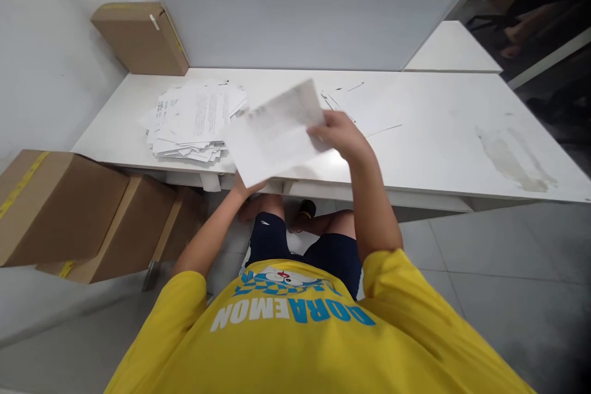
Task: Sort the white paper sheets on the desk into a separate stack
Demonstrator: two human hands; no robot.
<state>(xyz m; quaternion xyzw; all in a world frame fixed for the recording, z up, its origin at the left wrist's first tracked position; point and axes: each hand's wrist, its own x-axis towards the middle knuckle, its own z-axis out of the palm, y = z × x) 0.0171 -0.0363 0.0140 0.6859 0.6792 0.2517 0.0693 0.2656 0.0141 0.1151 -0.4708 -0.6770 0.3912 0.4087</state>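
Note:
A white sheet of paper [272,141], slightly blurred and with faint print, is held tilted above the front part of the white desk. My right hand [339,133] grips its right side, thumb on top and fingers closed at the edge. My left hand [244,188] is under the sheet's lower corner at the desk's front edge; most of its fingers are hidden behind the paper, so its grip does not show. Just left of the sheet lies an untidy pile of printed papers [194,114].
The white desk [429,135] bears a grey smear [512,157] at right and thin strips [341,101] near the middle. A cardboard box [138,40] stands at its back left corner. More cardboard boxes [64,203] are stacked left of the desk. A grey panel [295,6] rises behind.

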